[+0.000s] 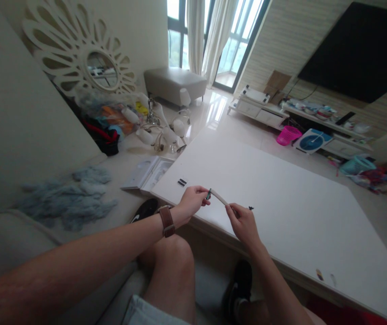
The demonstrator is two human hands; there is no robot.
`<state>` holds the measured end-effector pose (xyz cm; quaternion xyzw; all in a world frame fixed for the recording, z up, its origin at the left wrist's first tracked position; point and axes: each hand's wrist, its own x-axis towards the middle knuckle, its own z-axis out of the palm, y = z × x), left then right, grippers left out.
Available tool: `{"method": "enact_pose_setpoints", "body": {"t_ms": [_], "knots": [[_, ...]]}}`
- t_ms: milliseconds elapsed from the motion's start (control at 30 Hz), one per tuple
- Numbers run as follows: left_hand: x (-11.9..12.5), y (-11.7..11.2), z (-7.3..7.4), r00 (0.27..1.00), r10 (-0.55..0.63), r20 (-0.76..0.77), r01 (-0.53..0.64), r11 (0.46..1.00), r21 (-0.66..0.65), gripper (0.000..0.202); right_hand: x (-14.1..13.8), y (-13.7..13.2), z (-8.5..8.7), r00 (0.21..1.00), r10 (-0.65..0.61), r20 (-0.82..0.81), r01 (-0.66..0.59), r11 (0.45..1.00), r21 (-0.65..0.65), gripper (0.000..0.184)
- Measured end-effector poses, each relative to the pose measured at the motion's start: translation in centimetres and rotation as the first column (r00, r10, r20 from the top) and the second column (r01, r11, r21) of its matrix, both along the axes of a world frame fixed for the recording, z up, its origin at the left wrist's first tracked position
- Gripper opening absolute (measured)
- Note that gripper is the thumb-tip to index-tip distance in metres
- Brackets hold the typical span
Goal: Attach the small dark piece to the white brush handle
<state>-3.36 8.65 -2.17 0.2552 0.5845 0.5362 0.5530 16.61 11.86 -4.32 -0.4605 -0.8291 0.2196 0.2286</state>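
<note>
My left hand (195, 201), with a brown-strapped watch (167, 221) on its wrist, pinches a small green and dark piece (209, 194) between thumb and fingers. From that piece a thin pale strip (219, 197) runs, slightly bent, to my right hand (242, 221), whose thumb and fingers are closed on its other end. A small dark bit (251, 208) shows just beyond my right knuckles; whether it joins the strip is hidden. Both hands are over the near edge of the white table (261, 180). Two small black pieces (181, 182) lie left of my left hand.
An opened white box (149, 174) lies by the table's left corner. Beyond it, a chandelier (166, 131) rests on the floor beside plastic bags (112, 113). Two small items, one dark and yellow (320, 274), lie at the table's near right. Grey cloth (75, 194) covers floor at left.
</note>
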Motion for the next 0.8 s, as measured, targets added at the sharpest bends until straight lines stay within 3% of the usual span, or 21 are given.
{"method": "enact_pose_setpoints", "body": {"t_ms": [800], "knots": [[-0.07, -0.09, -0.01, 0.999, -0.025, -0.044, 0.025, 1.000, 0.010, 0.009, -0.16, -0.05, 0.15, 1.000, 0.008, 0.010, -0.008, 1.000, -0.013, 0.041]]}}
